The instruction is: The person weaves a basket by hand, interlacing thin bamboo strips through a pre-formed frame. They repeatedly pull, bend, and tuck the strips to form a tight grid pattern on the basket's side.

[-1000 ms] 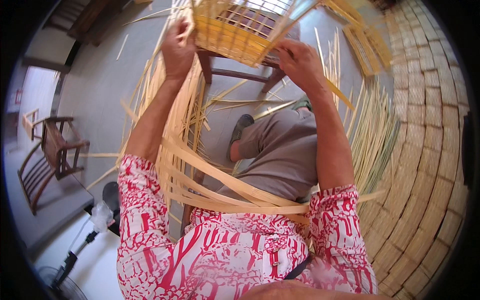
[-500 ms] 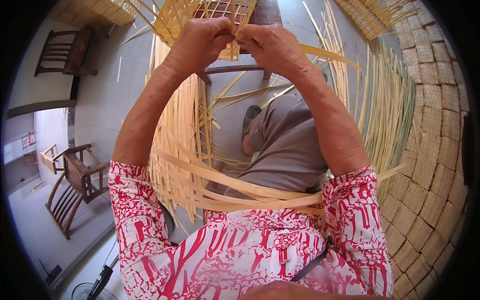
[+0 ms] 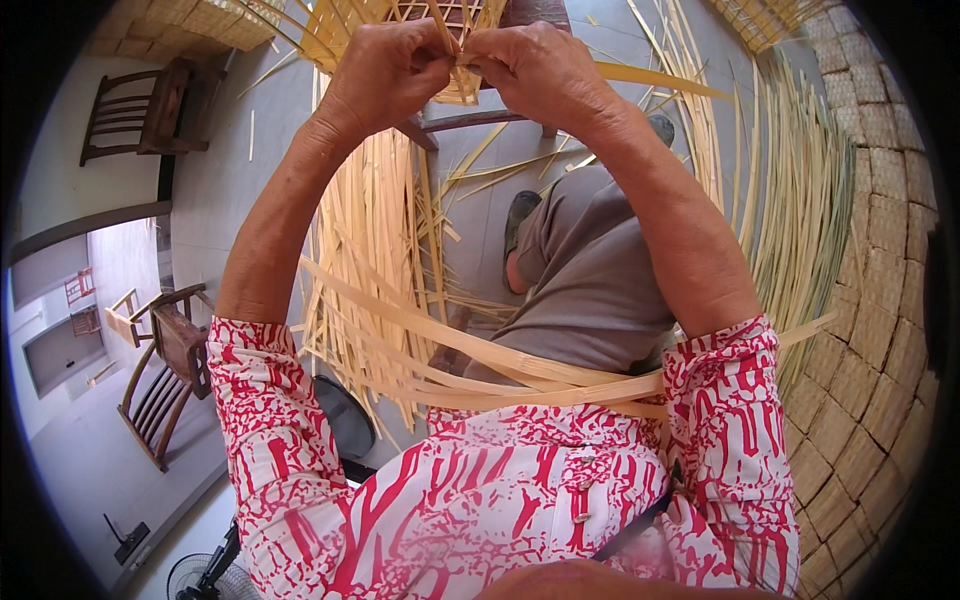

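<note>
An openwork bamboo basket (image 3: 335,32) with upright splints sits at the top of the view, partly hidden behind my hands. My left hand (image 3: 390,78) is closed in a pinch at the basket's near side, with a thin splint rising by its fingers. Right beside it, fingertips almost touching, my right hand (image 3: 540,72) pinches a flat bamboo strip (image 3: 665,79), whose yellow tail sticks out to the right. The exact grip between the fingertips is hidden. Several long pale strips (image 3: 490,352) lie across my lap.
A dark wooden bench (image 3: 535,12) is under the basket. Loose pale strips (image 3: 365,220) cover the floor at left, greenish ones (image 3: 800,190) at right. Stacked woven blocks (image 3: 870,290) line the right side. Wooden chairs (image 3: 165,110) and a fan (image 3: 210,575) stand at left.
The whole view has shifted slightly, with the floor and chairs now further right. Both hands stay together at the basket, a little higher in the picture, still pinching.
</note>
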A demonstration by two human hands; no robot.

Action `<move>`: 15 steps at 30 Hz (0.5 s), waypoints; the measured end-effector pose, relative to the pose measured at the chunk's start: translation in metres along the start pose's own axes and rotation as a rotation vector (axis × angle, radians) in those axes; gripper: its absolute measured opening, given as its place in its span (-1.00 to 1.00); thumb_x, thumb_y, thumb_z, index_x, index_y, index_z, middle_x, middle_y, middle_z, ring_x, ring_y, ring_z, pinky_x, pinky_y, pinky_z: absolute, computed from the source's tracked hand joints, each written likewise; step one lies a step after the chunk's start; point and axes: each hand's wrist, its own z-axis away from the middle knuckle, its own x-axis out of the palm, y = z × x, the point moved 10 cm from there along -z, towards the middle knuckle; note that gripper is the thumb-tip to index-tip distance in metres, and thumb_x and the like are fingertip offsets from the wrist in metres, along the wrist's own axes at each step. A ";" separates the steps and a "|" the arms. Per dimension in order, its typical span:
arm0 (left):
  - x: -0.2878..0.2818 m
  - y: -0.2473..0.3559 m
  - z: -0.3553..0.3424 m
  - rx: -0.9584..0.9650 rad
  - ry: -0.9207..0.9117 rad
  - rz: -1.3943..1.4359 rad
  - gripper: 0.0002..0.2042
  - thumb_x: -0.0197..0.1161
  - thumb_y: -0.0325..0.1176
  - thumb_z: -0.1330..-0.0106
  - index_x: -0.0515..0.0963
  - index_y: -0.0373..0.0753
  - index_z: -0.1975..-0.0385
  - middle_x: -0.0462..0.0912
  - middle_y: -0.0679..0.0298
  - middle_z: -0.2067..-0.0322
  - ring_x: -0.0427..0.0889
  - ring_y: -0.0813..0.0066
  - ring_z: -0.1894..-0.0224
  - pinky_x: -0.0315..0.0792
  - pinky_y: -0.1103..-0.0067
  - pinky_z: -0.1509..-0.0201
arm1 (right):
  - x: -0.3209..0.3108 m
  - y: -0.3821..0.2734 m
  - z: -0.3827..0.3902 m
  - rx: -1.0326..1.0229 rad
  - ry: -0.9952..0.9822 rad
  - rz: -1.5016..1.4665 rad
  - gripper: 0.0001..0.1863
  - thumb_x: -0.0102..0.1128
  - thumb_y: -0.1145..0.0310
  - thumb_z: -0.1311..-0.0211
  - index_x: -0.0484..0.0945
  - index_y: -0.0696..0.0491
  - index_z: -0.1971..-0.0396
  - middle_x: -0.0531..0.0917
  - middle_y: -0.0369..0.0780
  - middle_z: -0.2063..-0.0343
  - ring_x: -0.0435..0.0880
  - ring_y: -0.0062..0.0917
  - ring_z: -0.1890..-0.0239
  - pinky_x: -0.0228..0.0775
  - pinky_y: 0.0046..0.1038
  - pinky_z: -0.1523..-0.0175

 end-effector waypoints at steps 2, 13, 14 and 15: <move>0.001 0.000 -0.001 0.006 -0.025 0.011 -0.86 0.31 -0.40 -0.41 0.65 -0.34 0.16 0.76 0.23 0.41 0.75 0.60 0.36 0.66 0.57 0.22 | 0.002 0.000 0.000 0.002 -0.006 0.015 -0.87 0.22 0.28 -0.30 0.70 -0.18 0.20 0.74 -0.15 0.44 0.77 -0.16 0.31 0.59 -0.10 0.21; 0.001 0.032 0.008 0.362 -0.099 -0.163 -0.85 0.30 -0.50 -0.32 0.65 -0.33 0.15 0.72 0.09 0.29 0.76 0.19 0.28 0.62 0.48 0.23 | -0.017 -0.007 -0.001 -0.187 0.022 0.031 -0.64 0.26 0.02 -0.26 0.68 0.02 0.49 0.69 -0.06 0.55 0.74 -0.14 0.42 0.51 -0.18 0.33; -0.001 0.036 0.011 0.361 -0.096 -0.145 -0.85 0.31 -0.52 -0.30 0.65 -0.33 0.16 0.72 0.10 0.28 0.76 0.17 0.26 0.61 0.47 0.21 | -0.016 -0.003 -0.003 -0.218 0.024 0.056 -0.65 0.24 0.01 -0.30 0.67 0.01 0.46 0.69 -0.08 0.56 0.75 -0.17 0.42 0.51 -0.19 0.33; -0.002 0.037 0.019 0.377 -0.068 -0.136 -0.86 0.32 -0.49 -0.30 0.65 -0.31 0.17 0.72 0.11 0.28 0.74 0.13 0.28 0.60 0.44 0.21 | -0.007 -0.004 -0.005 -0.232 -0.014 0.113 -0.63 0.25 -0.01 -0.28 0.67 0.01 0.47 0.69 -0.08 0.57 0.75 -0.17 0.43 0.51 -0.20 0.33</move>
